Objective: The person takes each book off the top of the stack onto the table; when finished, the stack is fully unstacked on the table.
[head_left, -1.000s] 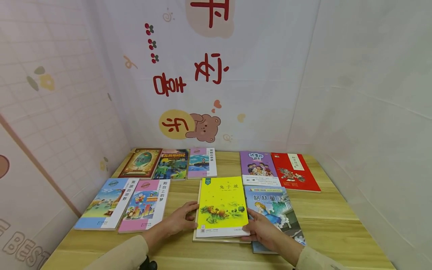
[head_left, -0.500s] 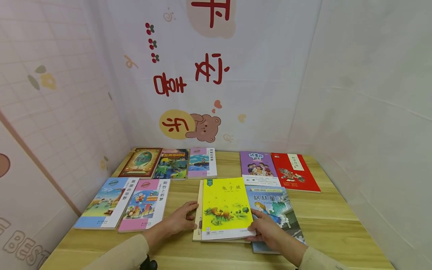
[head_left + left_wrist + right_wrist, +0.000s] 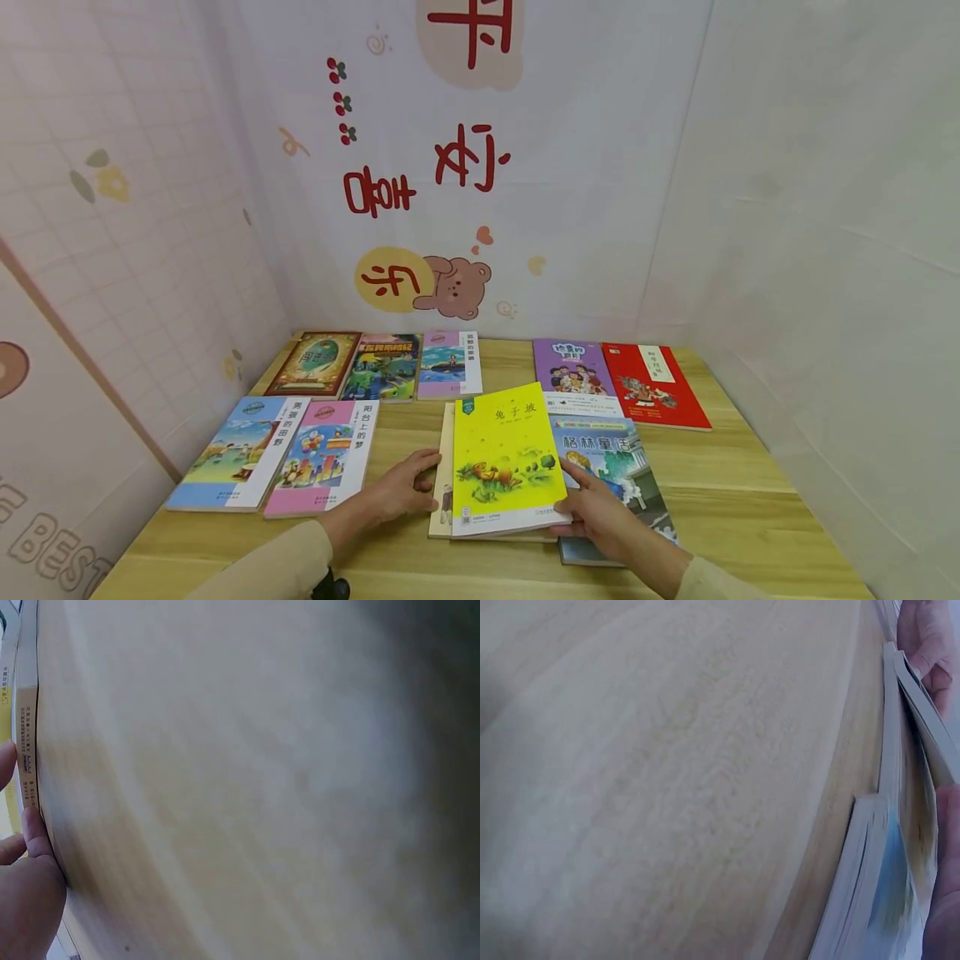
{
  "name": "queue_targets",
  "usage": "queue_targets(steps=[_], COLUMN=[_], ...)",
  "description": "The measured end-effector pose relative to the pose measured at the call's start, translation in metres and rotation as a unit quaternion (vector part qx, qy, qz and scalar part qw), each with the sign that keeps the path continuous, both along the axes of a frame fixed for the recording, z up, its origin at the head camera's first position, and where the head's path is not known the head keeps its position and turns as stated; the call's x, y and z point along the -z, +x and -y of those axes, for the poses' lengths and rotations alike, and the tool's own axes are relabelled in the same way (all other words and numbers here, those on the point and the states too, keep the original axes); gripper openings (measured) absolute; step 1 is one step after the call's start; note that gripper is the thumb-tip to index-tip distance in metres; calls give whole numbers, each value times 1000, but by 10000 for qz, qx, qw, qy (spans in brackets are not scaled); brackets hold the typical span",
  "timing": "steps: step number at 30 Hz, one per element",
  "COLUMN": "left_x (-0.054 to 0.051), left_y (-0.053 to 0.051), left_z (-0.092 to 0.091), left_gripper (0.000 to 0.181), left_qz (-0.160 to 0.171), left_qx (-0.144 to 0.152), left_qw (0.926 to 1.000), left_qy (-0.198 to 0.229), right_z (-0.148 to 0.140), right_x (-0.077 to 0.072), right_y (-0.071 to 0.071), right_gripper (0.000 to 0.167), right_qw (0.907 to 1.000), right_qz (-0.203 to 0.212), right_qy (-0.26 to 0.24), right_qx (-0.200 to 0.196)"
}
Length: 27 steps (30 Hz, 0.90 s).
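A yellow picture book (image 3: 510,458) lies over a cream book (image 3: 442,492), slightly turned and overhanging it on the right. My right hand (image 3: 600,512) pinches the yellow book's lower right edge, thumb on the cover. The right wrist view shows a gap under the lifted yellow book (image 3: 930,724). At the left side, my left hand (image 3: 397,492) rests its fingers against the edge of the cream book; in the left wrist view a fingertip touches its spine (image 3: 28,750). Most of the cream cover is hidden. Beneath my right wrist lies a blue fairy-tale book (image 3: 630,467).
Left on the wooden table (image 3: 720,517) are a blue-and-white book (image 3: 240,450) and a pink one (image 3: 322,458). Behind stand out a brown book (image 3: 315,362), a green one (image 3: 382,367) and a lilac one (image 3: 450,362). Back right: purple (image 3: 573,375) and red books (image 3: 660,387).
The yellow book has slid right across the cream book and turned slightly anticlockwise, with my right hand moving along with it. My left hand has stayed at the cream book's edge.
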<state>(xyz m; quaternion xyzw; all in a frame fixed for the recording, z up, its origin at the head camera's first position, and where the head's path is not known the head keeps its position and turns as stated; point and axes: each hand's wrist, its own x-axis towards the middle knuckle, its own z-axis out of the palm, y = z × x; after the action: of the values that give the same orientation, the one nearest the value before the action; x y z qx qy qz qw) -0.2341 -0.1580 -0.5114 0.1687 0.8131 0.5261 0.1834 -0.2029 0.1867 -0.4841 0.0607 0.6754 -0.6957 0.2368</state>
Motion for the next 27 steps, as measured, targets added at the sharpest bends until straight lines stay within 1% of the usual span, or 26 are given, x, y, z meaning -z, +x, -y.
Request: queue_targets(steps=[5, 11, 13, 18, 21, 27], left_x=[1, 1, 2, 2, 3, 3], left_y=[0, 0, 0, -1, -2, -2], left_z=[-2, 0, 0, 0, 0, 0], left_gripper=[79, 80, 80, 81, 81, 82], left_qz=[-48, -133, -146, -95, -52, -8], left_qx=[48, 95, 109, 130, 141, 95], left_qw=[10000, 9997, 9997, 9996, 9994, 9995], left_qy=[73, 173, 178, 246, 299, 294], right_z=[-11, -27, -32, -42, -51, -75], right_x=[-6, -14, -17, -22, -24, -27], right_y=[1, 1, 1, 2, 4, 6], right_gripper=[85, 90, 92, 97, 100, 101], right_qw=[9998, 9973, 9965, 9970, 9972, 9955], right_qz=[-114, -142, -148, -271, -424, -756], right_qy=[-160, -705, -811, -723, -599, -560], right_qx=[18, -117, -114, 66, 107, -129])
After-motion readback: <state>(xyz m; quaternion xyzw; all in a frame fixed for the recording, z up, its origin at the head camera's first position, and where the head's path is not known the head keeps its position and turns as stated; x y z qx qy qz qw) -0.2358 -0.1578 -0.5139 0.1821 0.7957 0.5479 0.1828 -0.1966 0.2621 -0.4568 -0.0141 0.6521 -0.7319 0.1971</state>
